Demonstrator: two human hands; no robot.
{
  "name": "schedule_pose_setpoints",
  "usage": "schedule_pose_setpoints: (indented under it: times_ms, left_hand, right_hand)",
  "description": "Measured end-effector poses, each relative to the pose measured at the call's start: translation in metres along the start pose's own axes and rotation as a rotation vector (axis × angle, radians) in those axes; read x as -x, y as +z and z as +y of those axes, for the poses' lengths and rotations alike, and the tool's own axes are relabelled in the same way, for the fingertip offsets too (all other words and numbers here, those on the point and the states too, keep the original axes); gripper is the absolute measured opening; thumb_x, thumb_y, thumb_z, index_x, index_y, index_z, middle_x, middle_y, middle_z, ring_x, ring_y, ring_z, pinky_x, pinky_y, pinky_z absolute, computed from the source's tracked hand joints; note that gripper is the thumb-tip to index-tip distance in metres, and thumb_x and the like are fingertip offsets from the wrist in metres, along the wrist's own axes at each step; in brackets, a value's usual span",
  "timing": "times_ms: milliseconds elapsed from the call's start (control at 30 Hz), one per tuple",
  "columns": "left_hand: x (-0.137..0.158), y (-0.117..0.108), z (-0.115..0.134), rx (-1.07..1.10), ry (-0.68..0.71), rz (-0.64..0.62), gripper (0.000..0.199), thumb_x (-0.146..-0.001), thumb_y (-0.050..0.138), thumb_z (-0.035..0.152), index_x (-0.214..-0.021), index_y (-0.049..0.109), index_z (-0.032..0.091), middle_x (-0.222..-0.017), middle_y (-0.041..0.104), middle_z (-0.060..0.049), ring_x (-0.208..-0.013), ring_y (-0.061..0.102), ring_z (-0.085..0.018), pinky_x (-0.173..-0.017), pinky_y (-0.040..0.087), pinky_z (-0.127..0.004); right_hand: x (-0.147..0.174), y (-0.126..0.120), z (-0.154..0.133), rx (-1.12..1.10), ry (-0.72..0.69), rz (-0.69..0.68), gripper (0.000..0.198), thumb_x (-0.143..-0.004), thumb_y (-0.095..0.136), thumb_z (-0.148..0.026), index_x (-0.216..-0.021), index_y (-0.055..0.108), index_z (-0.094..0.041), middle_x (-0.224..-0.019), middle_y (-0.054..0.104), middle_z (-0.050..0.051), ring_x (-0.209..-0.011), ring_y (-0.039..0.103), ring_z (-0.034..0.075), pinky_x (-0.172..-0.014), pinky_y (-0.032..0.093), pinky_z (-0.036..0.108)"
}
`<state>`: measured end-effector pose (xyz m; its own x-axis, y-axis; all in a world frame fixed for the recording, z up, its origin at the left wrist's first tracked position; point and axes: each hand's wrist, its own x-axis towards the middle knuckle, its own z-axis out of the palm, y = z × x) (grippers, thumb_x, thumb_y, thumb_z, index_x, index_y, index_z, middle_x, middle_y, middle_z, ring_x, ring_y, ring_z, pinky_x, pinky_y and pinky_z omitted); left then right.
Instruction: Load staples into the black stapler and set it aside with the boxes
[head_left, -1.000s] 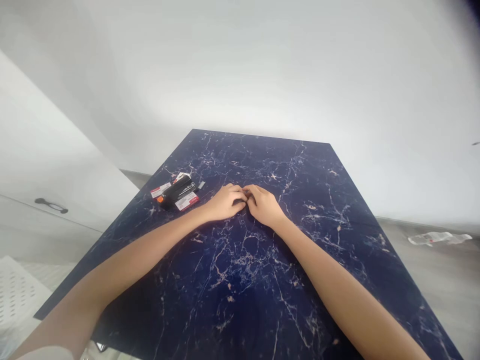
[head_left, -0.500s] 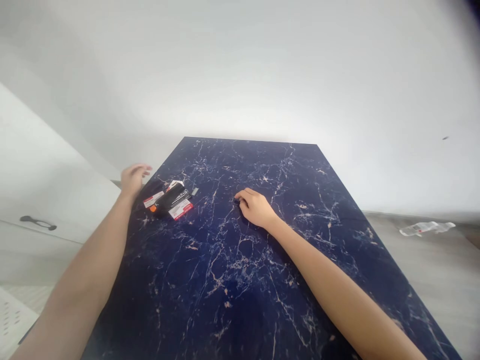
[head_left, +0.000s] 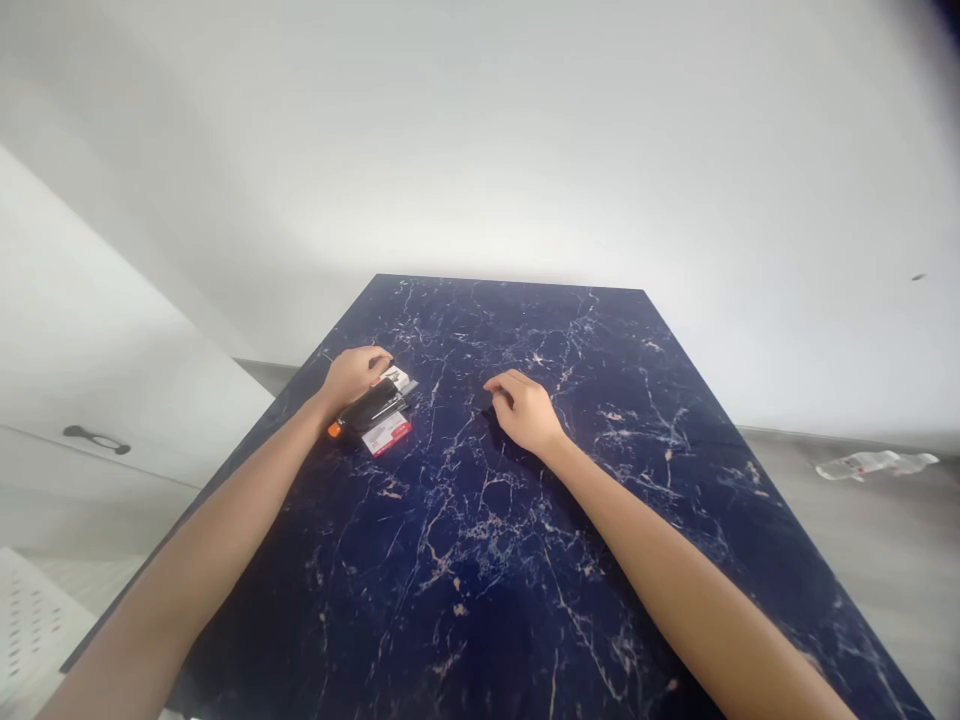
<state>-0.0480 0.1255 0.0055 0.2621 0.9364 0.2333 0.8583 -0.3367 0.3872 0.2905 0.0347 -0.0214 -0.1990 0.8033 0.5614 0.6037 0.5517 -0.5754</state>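
Note:
My left hand is at the far edge of a small pile on the left of the dark blue marbled table. Its fingers are curled down and closed; what they grip is hidden. Under and beside it lies a black object with an orange end, its kind unclear. A red-and-white card sticks out on its near side, and a white printed piece shows by the fingertips. Near the table's middle, my right hand rests with thumb and fingers drawn together in a pinch. Anything between them cannot be made out.
A pale wall rises behind the table. On the left stands a white cabinet with a dark handle. Clear plastic bottles lie on the floor at the right. A white perforated surface shows at the lower left.
My left hand has come in from beyond the table's left edge onto the pile, and its fingers have closed there. My right hand stays in about the same place; the view has shifted slightly.

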Motion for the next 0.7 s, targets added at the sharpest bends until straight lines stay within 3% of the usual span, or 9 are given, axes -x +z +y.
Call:
schedule_pose_setpoints:
  times_ms: [167,300,367,467,533,633,700]
  left_hand:
    - [0.007,0.027,0.058,0.038,0.099,-0.082,0.033,-0.094,0.054,0.040,-0.108,0.077,0.021,-0.094,0.077,-0.006,-0.085,0.069,-0.024,-0.080,0.049,-0.034]
    - [0.020,0.056,0.109,0.101,0.163,-0.121,0.025,-0.092,0.056,0.034,-0.102,0.077,0.024,-0.086,0.075,-0.003,-0.084,0.068,-0.023,-0.083,0.049,-0.034]
    - [0.025,0.055,0.126,0.236,0.146,-0.143,0.025,-0.094,0.055,0.034,-0.103,0.076,0.024,-0.089,0.075,-0.003,-0.082,0.068,-0.021,-0.082,0.050,-0.033]
    - [0.030,0.023,0.135,0.413,0.120,-0.202,0.028,-0.096,0.053,0.041,-0.102,0.073,0.023,-0.099,0.076,-0.004,-0.087,0.069,-0.021,-0.081,0.051,-0.033]
    - [0.034,-0.013,0.136,0.368,0.220,-0.449,0.028,-0.090,0.062,0.050,-0.092,0.069,0.024,-0.092,0.074,-0.003,-0.082,0.068,-0.021,-0.072,0.051,-0.031]
    - [0.047,-0.060,0.140,0.199,0.342,-0.855,0.033,-0.069,0.083,0.049,-0.090,0.068,0.028,-0.093,0.073,0.000,-0.075,0.068,-0.021,-0.060,0.046,-0.028]
    - [0.059,-0.072,0.148,0.105,0.313,-0.879,0.039,-0.061,0.087,0.043,-0.089,0.065,0.029,-0.083,0.071,0.001,-0.062,0.064,-0.019,-0.050,0.039,-0.028]
  right_hand:
    - [-0.003,-0.004,0.004,-0.055,0.103,0.108,0.025,-0.087,0.049,-0.011,-0.095,0.071,-0.021,-0.096,0.073,0.005,-0.082,0.067,0.020,-0.081,0.052,0.033]
    - [-0.003,-0.003,0.007,-0.063,0.157,0.081,0.024,-0.084,0.050,-0.012,-0.092,0.071,-0.022,-0.095,0.075,0.004,-0.082,0.067,0.020,-0.081,0.052,0.032]
    - [-0.003,-0.003,0.005,-0.066,0.153,0.034,0.024,-0.081,0.051,-0.011,-0.090,0.071,-0.022,-0.091,0.074,0.003,-0.080,0.067,0.019,-0.080,0.051,0.031]
    - [-0.002,-0.005,0.000,-0.114,0.131,-0.044,0.025,-0.081,0.051,-0.011,-0.090,0.071,-0.021,-0.086,0.074,0.001,-0.076,0.066,0.018,-0.078,0.050,0.029]
    - [-0.001,-0.008,-0.005,-0.127,0.102,-0.057,0.024,-0.082,0.050,-0.011,-0.088,0.071,-0.021,-0.084,0.073,0.001,-0.075,0.065,0.017,-0.078,0.050,0.028]
    - [0.002,-0.011,-0.011,-0.096,0.071,-0.021,0.024,-0.083,0.047,-0.010,-0.081,0.069,-0.022,-0.083,0.072,0.001,-0.074,0.064,0.017,-0.077,0.049,0.028]
    - [0.003,-0.011,-0.013,-0.080,0.073,-0.001,0.024,-0.083,0.047,-0.010,-0.080,0.068,-0.022,-0.083,0.072,0.001,-0.073,0.063,0.017,-0.076,0.049,0.028]
